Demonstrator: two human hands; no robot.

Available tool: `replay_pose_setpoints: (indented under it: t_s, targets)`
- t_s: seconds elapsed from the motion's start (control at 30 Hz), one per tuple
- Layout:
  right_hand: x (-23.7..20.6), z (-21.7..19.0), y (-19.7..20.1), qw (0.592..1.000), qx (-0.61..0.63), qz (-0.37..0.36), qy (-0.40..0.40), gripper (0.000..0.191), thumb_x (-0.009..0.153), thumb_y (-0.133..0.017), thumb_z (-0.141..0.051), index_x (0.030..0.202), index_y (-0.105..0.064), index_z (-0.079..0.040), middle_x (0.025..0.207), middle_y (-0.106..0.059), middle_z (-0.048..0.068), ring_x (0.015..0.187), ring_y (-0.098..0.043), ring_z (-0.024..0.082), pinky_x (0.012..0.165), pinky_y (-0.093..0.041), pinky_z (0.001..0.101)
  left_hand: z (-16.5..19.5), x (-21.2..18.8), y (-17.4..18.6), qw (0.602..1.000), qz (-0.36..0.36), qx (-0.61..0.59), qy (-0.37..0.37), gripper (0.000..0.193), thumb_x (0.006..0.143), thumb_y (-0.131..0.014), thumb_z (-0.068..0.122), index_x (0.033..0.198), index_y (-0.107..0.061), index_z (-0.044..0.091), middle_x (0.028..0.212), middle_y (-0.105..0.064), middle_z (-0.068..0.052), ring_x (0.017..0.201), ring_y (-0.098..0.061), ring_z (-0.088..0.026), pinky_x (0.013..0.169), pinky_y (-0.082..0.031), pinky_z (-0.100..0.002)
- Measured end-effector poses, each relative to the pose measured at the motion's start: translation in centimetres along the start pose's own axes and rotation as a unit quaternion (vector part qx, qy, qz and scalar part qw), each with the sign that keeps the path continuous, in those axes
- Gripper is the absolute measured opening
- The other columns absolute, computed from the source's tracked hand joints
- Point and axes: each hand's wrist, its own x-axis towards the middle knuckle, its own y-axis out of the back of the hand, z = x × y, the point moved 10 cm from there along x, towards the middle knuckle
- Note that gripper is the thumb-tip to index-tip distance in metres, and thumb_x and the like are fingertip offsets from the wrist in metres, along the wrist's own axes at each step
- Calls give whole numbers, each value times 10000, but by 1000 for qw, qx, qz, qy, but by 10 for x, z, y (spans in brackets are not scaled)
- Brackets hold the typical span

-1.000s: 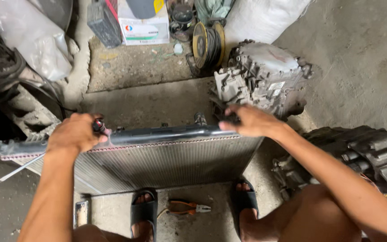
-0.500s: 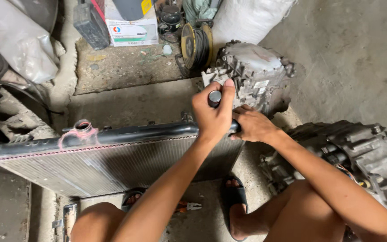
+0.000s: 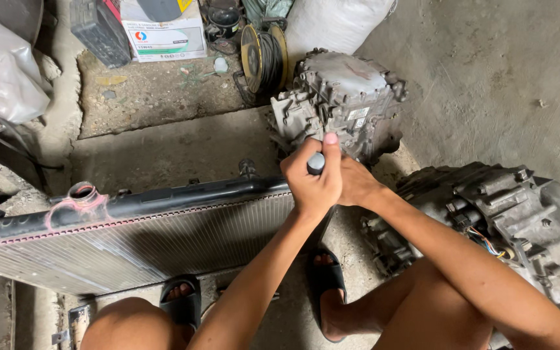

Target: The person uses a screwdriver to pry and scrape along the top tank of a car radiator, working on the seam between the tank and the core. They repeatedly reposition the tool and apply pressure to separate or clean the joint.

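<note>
Gripping radiator [image 3: 131,240] pipe, white carton [image 3: 163,29] behind

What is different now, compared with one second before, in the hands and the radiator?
The left hand let go of the radiator's left end and crossed to the right end, where it now grips a dark round handle beside the right hand. The right hand stayed at that end; the radiator stays propped on edge.

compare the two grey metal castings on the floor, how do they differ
The casing near the hands sits whole in view, compact and blocky with a fairly smooth top. The gearbox at right is bigger, runs out of frame, and shows ribs, bolts and coloured wires. Both are dull grey cast metal, resting on concrete.
</note>
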Motion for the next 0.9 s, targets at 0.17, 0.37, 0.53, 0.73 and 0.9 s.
replay_pose_setpoints:
  t_s: [0.17, 0.37, 0.53, 0.73, 0.9]
  targets:
    - [0, 22, -18, 998, 54, 25, 33, 373, 720, -803, -258, 1030, -643, -124, 1021, -704, 115, 953, -666, 338, 823, -536, 464, 2, -8, -9, 998, -58, -4, -24, 364, 1016, -698, 102, 716, -509, 21, 590, -452, -15, 541, -399, -82, 518, -314, -285]
    - [-7, 37, -27, 981, 157, 64, 91, 363, 945, -666, -373, 1169, -623, -92, 1159, -699, 124, 1113, -687, 292, 1002, -557, 458, 2, -21, -37, 976, -204, -11, -80, 357, 1013, -674, 159, 684, -562, 75, 555, -524, 2, 465, -479, -103, 437, -333, -283]
    - [-33, -9, -1, 958, -2, 176, 228, 667, 873, -734, -403, 1393, -587, -12, 1359, -615, 214, 1336, -551, 380, 1163, -381, 540, 28, -46, -58, 941, -283, 13, -187, 349, 1066, -649, 210, 750, -565, 89, 613, -557, -7, 520, -530, -143, 488, -407, -297]
    - [-22, -7, -19, 929, 349, -85, 90, 590, 906, -639, -487, 1336, -620, -83, 1302, -669, 131, 1230, -621, 285, 1075, -488, 424, -3, -9, -57, 976, -214, 21, -36, 352, 1055, -654, 223, 753, -552, 73, 578, -554, -19, 493, -566, -113, 473, -391, -298]
    - [-15, 6, -23, 996, -6, -82, -27, 368, 844, -654, -298, 1126, -709, -69, 1105, -727, 201, 1114, -645, 367, 1001, -487, 462, -27, 27, -51, 986, -147, 16, 76, 320, 993, -682, 193, 743, -551, 44, 520, -481, -42, 472, -424, -97, 456, -348, -317]
